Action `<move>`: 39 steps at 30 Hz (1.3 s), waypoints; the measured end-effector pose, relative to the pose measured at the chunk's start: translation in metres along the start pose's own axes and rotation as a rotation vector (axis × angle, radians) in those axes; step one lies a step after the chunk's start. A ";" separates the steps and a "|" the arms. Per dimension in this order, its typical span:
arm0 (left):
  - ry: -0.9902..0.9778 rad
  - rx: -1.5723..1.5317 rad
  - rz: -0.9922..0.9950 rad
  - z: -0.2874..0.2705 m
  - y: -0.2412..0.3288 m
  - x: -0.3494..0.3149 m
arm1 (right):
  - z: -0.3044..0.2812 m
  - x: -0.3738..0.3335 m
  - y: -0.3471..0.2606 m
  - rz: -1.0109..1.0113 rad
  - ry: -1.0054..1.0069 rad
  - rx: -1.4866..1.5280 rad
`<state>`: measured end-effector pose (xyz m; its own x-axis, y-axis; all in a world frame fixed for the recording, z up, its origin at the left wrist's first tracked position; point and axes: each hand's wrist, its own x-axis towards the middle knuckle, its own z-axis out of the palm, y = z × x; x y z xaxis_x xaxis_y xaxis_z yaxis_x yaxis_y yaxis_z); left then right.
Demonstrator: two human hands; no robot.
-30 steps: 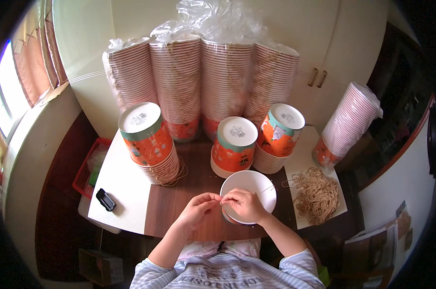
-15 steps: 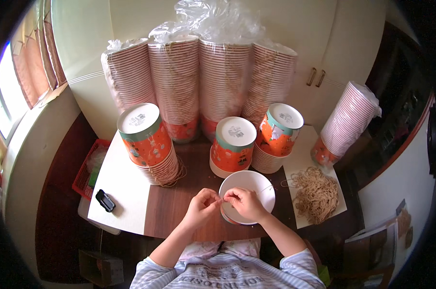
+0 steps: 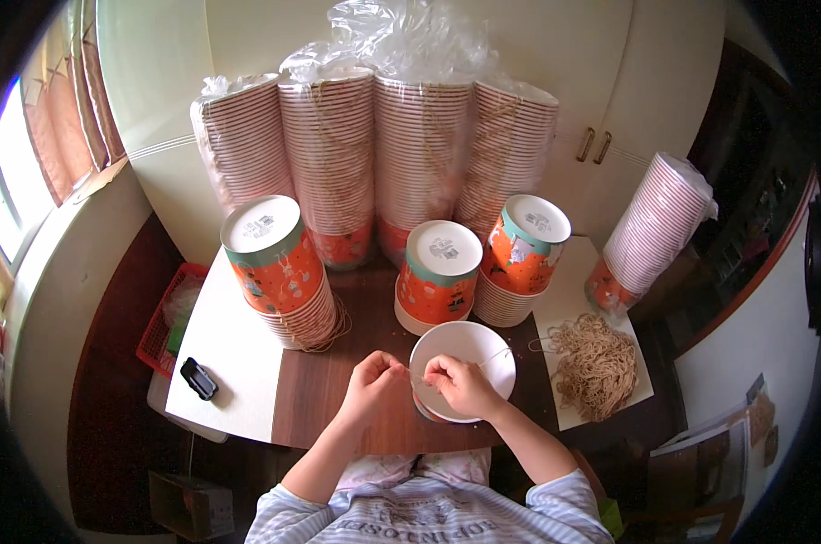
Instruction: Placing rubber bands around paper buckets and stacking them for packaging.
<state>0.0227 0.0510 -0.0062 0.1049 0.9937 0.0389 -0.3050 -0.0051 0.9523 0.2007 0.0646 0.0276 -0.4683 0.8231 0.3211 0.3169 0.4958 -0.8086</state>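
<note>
Both my hands are pinched above the table's near edge, a small gap between them. My left hand is just left of a paper bucket, closed on a thin pale cord that shows faintly between the hands. Over the bucket's mouth, my right hand pinches the same cord. A strand crosses the white inside to the right rim, near the heap of tan cord. The bucket stands upright with its open mouth up; my right hand covers part of it. Exactly how the fingertips hold the cord is too small to see.
Upside-down orange buckets stand behind, with a nested stack on the left wound with cord. Tall bagged bucket stacks line the back; another is at right. A small black case lies left, near a red basket.
My left hand has moved slightly left and up, away from my right hand, so the gap between them is wider. The bucket has shifted slightly left.
</note>
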 end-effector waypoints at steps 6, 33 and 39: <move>-0.011 0.035 -0.110 -0.002 -0.001 0.002 | 0.001 -0.001 0.009 0.024 -0.032 0.079; 0.160 0.141 -0.006 -0.010 -0.017 -0.039 | 0.038 -0.046 -0.021 -0.251 0.285 -0.547; 0.013 -0.091 -0.264 0.002 -0.017 -0.058 | 0.046 -0.052 -0.016 -0.284 0.266 -0.623</move>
<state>0.0241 -0.0069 -0.0239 0.1797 0.9606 -0.2119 -0.3526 0.2640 0.8978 0.1825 0.0015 0.0010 -0.4110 0.6395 0.6497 0.6603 0.7002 -0.2715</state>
